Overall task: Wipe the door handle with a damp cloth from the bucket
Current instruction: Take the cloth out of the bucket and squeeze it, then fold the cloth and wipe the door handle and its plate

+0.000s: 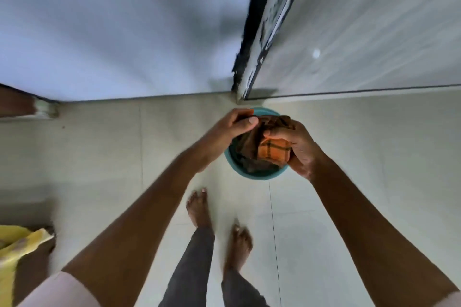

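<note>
You've got both hands out in front of you, right over the bucket (252, 174), a teal one sitting on the pale tiled floor (124, 157) near the bottom corner of the dark door frame (245, 57). The cloth (273, 151) is bunched up between your hands, above the bucket's mouth: orange with dark checks where it's folded, a lot darker and brownish on the rest. Your left hand (230, 129) has its fingers curled tight around the upper end of the cloth, thumb laid across the top. Your right hand (300, 149) is closed around the folded orange part, thumb pressing on top and fingers wrapped underneath. So both hands are clamped on the same cloth, close together. Your bare feet (199, 207) are on the tiles just behind the bucket, dark trousers above them. The whole shot's a bit blurry. Off to the lower left there's something yellow (15, 247), can't tell what it is.
</note>
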